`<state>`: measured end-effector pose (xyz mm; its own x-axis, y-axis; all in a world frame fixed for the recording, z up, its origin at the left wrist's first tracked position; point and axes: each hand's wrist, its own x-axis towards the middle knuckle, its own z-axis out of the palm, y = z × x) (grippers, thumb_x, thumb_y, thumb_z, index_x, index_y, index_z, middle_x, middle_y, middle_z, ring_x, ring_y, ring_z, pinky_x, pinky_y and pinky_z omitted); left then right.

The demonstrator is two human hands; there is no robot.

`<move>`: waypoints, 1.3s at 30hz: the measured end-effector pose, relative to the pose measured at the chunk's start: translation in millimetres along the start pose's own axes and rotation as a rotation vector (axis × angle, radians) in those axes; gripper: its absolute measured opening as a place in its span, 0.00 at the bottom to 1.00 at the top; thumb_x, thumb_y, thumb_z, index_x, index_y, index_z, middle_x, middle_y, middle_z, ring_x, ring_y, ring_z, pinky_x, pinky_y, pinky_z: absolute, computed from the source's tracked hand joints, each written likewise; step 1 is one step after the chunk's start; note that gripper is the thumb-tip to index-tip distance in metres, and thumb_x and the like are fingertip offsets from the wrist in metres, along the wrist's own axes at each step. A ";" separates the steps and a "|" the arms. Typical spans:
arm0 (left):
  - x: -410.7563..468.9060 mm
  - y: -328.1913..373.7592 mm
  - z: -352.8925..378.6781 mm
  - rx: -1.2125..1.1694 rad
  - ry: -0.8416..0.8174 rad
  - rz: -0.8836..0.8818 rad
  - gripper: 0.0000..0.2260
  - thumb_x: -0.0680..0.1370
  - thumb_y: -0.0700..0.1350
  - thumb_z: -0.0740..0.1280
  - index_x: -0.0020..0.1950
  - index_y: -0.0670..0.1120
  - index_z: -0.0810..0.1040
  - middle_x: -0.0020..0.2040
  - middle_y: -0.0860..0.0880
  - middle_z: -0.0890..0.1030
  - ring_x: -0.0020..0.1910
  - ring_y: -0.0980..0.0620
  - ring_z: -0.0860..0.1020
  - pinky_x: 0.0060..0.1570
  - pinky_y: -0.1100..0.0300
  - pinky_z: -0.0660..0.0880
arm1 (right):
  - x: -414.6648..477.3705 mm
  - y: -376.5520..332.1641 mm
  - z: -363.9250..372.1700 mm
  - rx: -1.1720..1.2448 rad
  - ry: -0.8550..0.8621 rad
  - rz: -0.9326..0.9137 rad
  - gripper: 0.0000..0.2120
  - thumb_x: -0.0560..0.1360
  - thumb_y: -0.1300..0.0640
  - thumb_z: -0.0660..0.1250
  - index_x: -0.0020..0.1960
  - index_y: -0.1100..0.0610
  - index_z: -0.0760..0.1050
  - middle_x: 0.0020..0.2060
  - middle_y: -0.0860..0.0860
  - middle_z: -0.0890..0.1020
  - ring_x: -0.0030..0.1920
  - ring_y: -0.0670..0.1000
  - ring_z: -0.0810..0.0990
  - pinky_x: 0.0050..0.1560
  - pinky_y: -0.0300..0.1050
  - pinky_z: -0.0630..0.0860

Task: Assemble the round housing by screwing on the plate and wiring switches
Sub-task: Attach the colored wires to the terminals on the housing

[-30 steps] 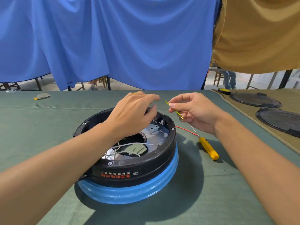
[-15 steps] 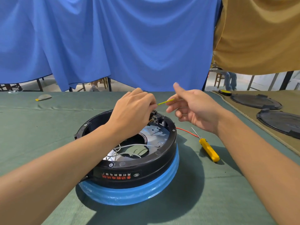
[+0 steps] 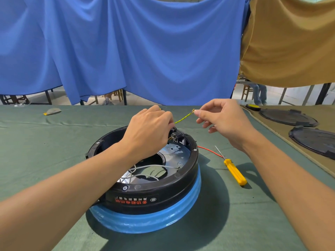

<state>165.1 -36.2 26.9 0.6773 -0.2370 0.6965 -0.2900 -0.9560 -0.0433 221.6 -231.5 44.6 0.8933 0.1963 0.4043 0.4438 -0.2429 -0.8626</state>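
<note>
Green desk (image 3: 54, 160) holds the round housing (image 3: 163, 192). Above its 1 o'clock rim, the left hand (image 3: 150, 131) and right hand (image 3: 226, 124) each pinch an end of the yellow wire (image 3: 183, 119), which slants up toward 2 o'clock.

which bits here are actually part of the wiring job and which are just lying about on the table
In the job: round housing, metal plate inside it, yellow-green wire pinched by left hand and right hand, red wire, yellow screwdriver.

Lying about: two black lids on the tan mat, yellow-black disc behind them, grey scrap far left.
</note>
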 end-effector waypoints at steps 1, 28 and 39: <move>-0.2 0.4 0.0 -0.010 -0.004 0.007 0.10 0.83 0.47 0.60 0.50 0.45 0.80 0.44 0.51 0.82 0.50 0.50 0.73 0.42 0.60 0.60 | -0.5 0.2 -0.2 0.001 -0.008 0.003 0.07 0.73 0.57 0.73 0.43 0.60 0.80 0.34 0.53 0.85 0.30 0.45 0.78 0.28 0.37 0.75; 1.0 0.3 -4.8 -0.217 -0.123 -0.107 0.10 0.82 0.43 0.65 0.52 0.41 0.85 0.45 0.45 0.85 0.45 0.45 0.79 0.51 0.50 0.74 | -15.7 7.7 42.4 -0.290 -0.084 0.083 0.07 0.76 0.55 0.69 0.42 0.54 0.85 0.35 0.51 0.85 0.37 0.47 0.78 0.42 0.43 0.74; 6.1 -2.1 -14.8 0.097 -0.378 0.087 0.12 0.84 0.44 0.61 0.49 0.42 0.82 0.42 0.48 0.78 0.48 0.47 0.74 0.49 0.53 0.72 | -17.6 3.1 44.8 -0.340 -0.086 0.084 0.09 0.77 0.56 0.67 0.43 0.55 0.84 0.31 0.49 0.81 0.33 0.43 0.73 0.32 0.37 0.67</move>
<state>159.8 -33.1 41.8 0.8595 -0.3471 0.3752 -0.3042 -0.9373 -0.1701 204.0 -193.1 21.1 0.9250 0.2375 0.2966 0.3799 -0.5611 -0.7354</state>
